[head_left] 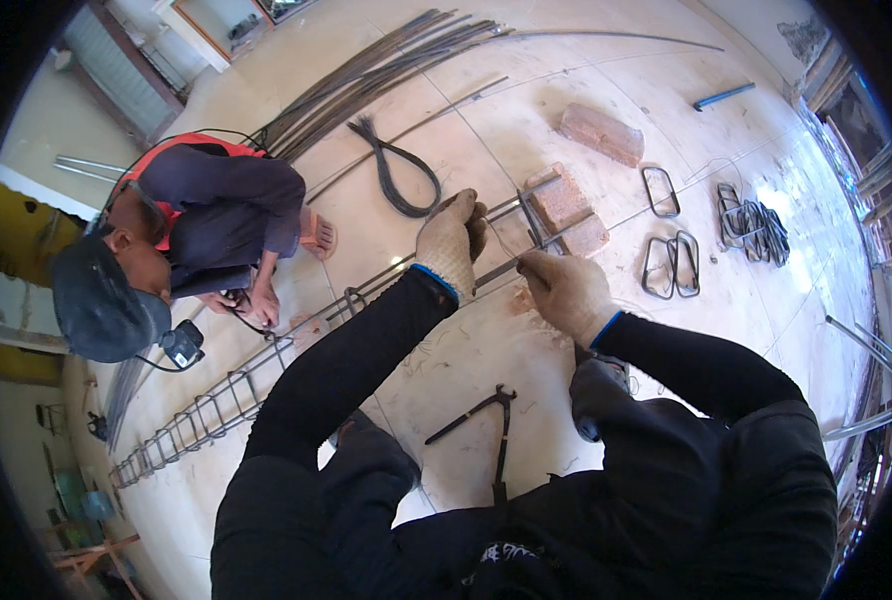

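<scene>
At the frame's centre, the gloved left hand [449, 243] is closed around a bar of the long rebar cage [266, 365], which runs from lower left up to the bricks [569, 208]. Just right, the gloved right hand [566, 292] pinches a thin tie wire [503, 243] against the cage. Pincers [491, 425] lie below; a crouching person [181, 240] works at left.

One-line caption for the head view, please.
Gloved left hand and right hand work thin wire on a rebar cage; pincers lie on the floor.
</scene>
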{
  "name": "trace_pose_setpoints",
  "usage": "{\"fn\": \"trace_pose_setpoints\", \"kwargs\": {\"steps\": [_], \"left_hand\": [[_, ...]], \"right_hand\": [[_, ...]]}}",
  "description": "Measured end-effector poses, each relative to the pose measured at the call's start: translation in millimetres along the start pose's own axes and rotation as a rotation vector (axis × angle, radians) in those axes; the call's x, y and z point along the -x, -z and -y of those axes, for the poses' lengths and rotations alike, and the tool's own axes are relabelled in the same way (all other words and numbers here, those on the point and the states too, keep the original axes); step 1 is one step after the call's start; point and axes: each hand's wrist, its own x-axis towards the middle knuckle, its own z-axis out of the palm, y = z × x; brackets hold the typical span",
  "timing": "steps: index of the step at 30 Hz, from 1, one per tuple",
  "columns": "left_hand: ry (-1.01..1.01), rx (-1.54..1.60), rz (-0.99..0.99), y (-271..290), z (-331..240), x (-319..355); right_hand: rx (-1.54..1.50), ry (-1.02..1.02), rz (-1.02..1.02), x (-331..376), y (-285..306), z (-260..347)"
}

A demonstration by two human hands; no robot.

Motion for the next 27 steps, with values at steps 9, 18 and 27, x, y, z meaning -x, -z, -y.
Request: {"fn": "trace_pose_setpoints", "kwargs": {"steps": [9, 18, 27], "left_hand": [[-0.025, 0.099, 0.464, 2.5, -26.4, -4.4], [0.042, 0.022, 0.865, 35.2, -27.9, -19.3], [0.056, -0.145, -0.092, -26.8, -28.3, -12.3]], "right_hand": [[-0.733, -0.147, 0.373, -35.3, 4.2, 4.7], [-1.507, -0.33, 0.647, -63.9, 5.8, 2.8], [0.362, 0.276, -0.174, -74.6, 8.7, 25.6]]}}
